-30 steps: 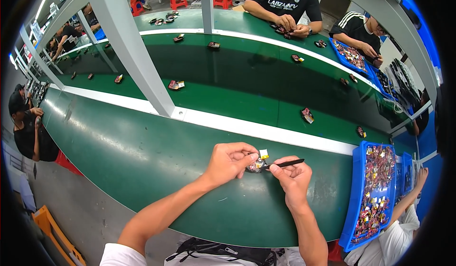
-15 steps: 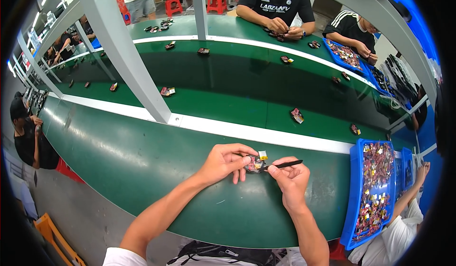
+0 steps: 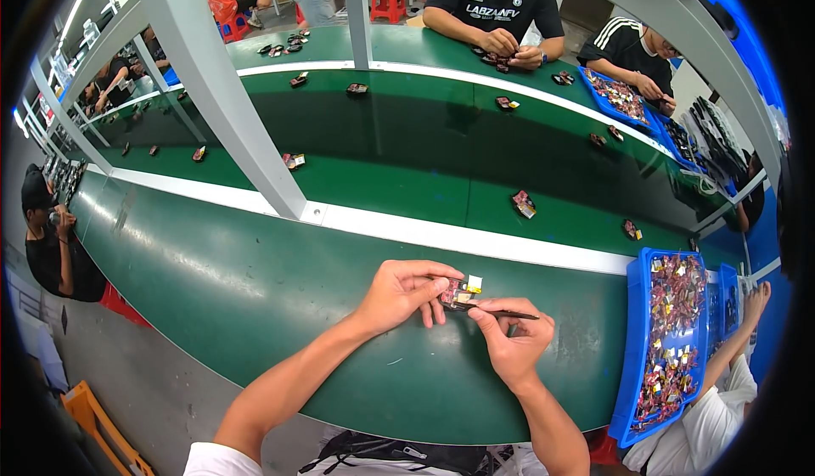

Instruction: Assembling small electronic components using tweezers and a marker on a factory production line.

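My left hand [image 3: 402, 296] pinches a small electronic assembly [image 3: 458, 294] between thumb and fingers, above the near green worktop. The assembly has a dark casing, reddish parts inside and a white-and-yellow tab [image 3: 474, 284] sticking up at its far right corner. In my right hand [image 3: 518, 343] are slim black tweezers [image 3: 513, 314], gripped between thumb and fingers. Their tip points left and meets the assembly's near edge; whether it grips anything there is too small to tell.
Beyond the white rail runs a green conveyor belt [image 3: 407, 153] carrying several similar assemblies [image 3: 524, 205]. A blue tray [image 3: 632, 349] full of reddish parts stands at my right. A grey post [image 3: 229, 102] rises at the left. Other people work across the belt and on both sides.
The tweezers have swung to a flatter angle, their tip shifting left along the assembly's near edge. My left hand barely moved. Pieces on the belt have slid slightly left.
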